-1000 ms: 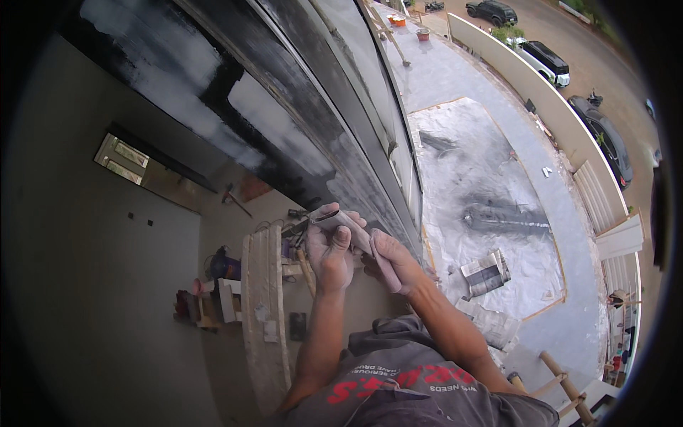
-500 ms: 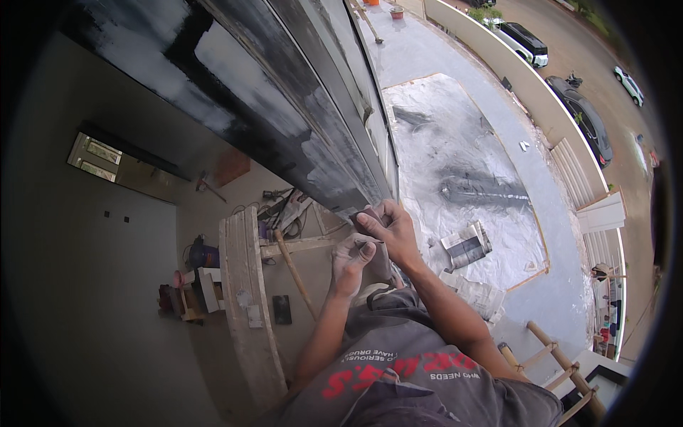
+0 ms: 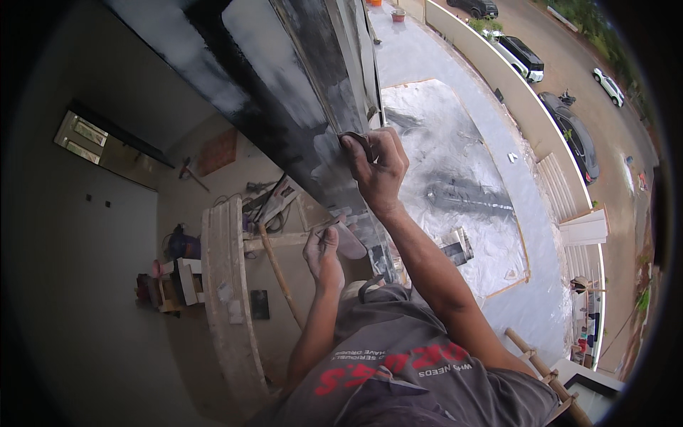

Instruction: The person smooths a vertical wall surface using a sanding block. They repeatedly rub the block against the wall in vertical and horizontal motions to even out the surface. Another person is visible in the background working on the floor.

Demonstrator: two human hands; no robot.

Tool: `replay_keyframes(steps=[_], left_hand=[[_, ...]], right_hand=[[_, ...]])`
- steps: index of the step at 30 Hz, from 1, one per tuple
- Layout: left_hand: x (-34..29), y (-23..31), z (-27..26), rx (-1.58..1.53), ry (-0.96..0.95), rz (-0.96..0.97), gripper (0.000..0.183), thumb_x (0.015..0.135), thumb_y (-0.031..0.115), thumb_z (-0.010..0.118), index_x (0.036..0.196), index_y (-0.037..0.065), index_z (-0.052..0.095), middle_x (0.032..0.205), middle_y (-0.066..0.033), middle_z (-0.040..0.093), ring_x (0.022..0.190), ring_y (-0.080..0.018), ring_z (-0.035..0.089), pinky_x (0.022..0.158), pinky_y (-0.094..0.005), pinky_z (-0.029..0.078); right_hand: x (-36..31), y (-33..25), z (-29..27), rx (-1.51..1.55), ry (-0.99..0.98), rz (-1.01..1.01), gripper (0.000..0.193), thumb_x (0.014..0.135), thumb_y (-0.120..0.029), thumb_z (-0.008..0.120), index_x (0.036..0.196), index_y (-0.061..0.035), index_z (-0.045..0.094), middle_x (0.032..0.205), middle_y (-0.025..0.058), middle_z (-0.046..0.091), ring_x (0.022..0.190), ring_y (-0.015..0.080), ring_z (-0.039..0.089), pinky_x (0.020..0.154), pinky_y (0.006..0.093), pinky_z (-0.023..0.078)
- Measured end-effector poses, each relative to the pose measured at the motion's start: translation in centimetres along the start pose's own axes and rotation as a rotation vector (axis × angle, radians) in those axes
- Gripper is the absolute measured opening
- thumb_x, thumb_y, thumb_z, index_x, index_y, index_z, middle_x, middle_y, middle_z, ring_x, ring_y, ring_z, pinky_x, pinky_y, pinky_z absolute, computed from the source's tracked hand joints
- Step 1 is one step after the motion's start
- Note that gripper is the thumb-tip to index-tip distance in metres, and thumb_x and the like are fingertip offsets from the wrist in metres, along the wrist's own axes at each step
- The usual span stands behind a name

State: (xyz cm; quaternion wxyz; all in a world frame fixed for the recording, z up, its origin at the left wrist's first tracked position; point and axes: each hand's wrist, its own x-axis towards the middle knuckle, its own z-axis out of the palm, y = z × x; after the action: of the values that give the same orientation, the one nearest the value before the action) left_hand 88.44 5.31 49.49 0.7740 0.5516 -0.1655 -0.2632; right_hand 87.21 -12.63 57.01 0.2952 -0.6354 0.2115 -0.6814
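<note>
My right hand [image 3: 377,167] is raised against a big dark beam [image 3: 270,78] smeared with pale grey patches. Its fingers press a small dark pad [image 3: 353,136] onto the beam's lower edge. My left hand [image 3: 321,249] is lower and closer to my body. It grips a flat pale putty knife [image 3: 348,240], whose blade points right under the beam. The two hands are apart, the right one well above the left.
Far below on the left are a pale wooden plank [image 3: 224,285], a wooden pole [image 3: 277,274] and scattered tools [image 3: 171,274]. To the right lie a plastic-sheeted terrace [image 3: 455,156], a white boundary wall [image 3: 512,107] and parked cars [image 3: 523,57]. A wooden rail [image 3: 533,356] stands at lower right.
My right hand has left the left hand and risen along the beam with the pad. The left hand has dropped lower with the putty knife. The view has tilted.
</note>
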Motion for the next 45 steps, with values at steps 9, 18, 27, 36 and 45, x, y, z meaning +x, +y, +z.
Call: replay_keyframes(steps=[9, 18, 27, 36, 45], left_hand=[[0.5, -0.1, -1.3, 0.043, 0.032, -0.01, 0.04, 0.098, 0.033, 0.061, 0.114, -0.003, 0.052, 0.115, -0.0188, 0.064, 0.096, -0.0314, 0.068, 0.087, -0.0404, 0.054], [1.0, -0.3, -1.6, 0.094, -0.036, 0.047, 0.039, 0.097, 0.033, 0.063, 0.112, -0.003, 0.057, 0.117, -0.0159, 0.063, 0.105, -0.029, 0.065, 0.093, -0.0404, 0.05], [0.9, -3.7, -0.7, 0.116, -0.443, -0.005, 0.024, 0.091, 0.019, 0.072, 0.103, -0.001, 0.069, 0.149, -0.0169, 0.04, 0.128, -0.0241, 0.048, 0.106, -0.036, 0.038], [1.7, 1.3, 4.3, 0.296, -0.388, -0.014, 0.022, 0.09, 0.02, 0.074, 0.097, -0.001, 0.073, 0.091, -0.0037, 0.071, 0.084, -0.0095, 0.062, 0.079, -0.0256, 0.049], [1.9, 4.2, 7.5, 0.076, -0.157, 0.289, 0.03, 0.094, 0.016, 0.069, 0.11, -0.009, 0.066, 0.11, -0.013, 0.067, 0.106, -0.0175, 0.06, 0.095, -0.0304, 0.046]], right_hand=[[-0.9, -0.1, 1.0, 0.067, 0.094, 0.074, 0.023, 0.079, -0.006, 0.081, 0.081, -0.0026, 0.058, 0.074, 0.0079, 0.057, 0.06, 0.0189, 0.053, 0.054, 0.0313, 0.042], [-0.9, 0.3, 0.6, -0.071, 0.002, -0.005, 0.023, 0.08, -0.011, 0.08, 0.078, -0.0041, 0.058, 0.071, 0.0061, 0.055, 0.059, 0.0168, 0.053, 0.053, 0.0308, 0.04], [-13.2, 5.8, -9.5, 0.113, -0.324, 1.005, 0.027, 0.08, -0.024, 0.083, 0.081, -0.0056, 0.063, 0.078, 0.0029, 0.069, 0.067, 0.0128, 0.063, 0.062, 0.0272, 0.048], [-6.0, 0.6, -9.1, 0.286, -0.426, 0.842, 0.028, 0.088, -0.029, 0.076, 0.096, -0.0031, 0.069, 0.083, 0.002, 0.067, 0.076, 0.0078, 0.058, 0.068, 0.0254, 0.046], [-6.9, -2.3, -9.0, 0.354, -0.412, 0.646, 0.039, 0.082, -0.029, 0.081, 0.104, -0.0006, 0.065, 0.09, 0.0049, 0.068, 0.08, 0.0098, 0.062, 0.071, 0.0259, 0.05]])
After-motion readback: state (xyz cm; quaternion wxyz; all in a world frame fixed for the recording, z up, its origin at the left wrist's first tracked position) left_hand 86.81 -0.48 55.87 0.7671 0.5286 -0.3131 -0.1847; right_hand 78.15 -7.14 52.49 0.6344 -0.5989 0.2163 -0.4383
